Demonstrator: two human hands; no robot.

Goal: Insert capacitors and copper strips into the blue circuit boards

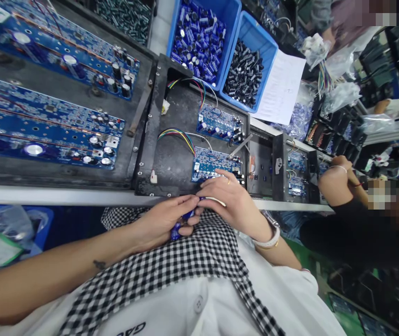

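My left hand (171, 215) is closed around several blue capacitors (176, 231) in front of the bench edge, some showing below the curled fingers. My right hand (225, 196) meets it at the fingertips, thumb and index finger pinched by a small blue part at the left fingertips; whether the right fingers grip it is hard to make out. Just beyond the right hand lies a blue circuit board (213, 163) in a black tray (174, 175), with coloured wires at its left end. A second board (218, 122) lies behind it in the same tray.
Blue bins of blue capacitors (199, 39) and black capacitors (243, 72) stand behind the tray, beside a paper sheet (283, 86). Larger boards (45, 135) fill a tray at left. At right, a co-worker's arm (336, 186) reaches over the line.
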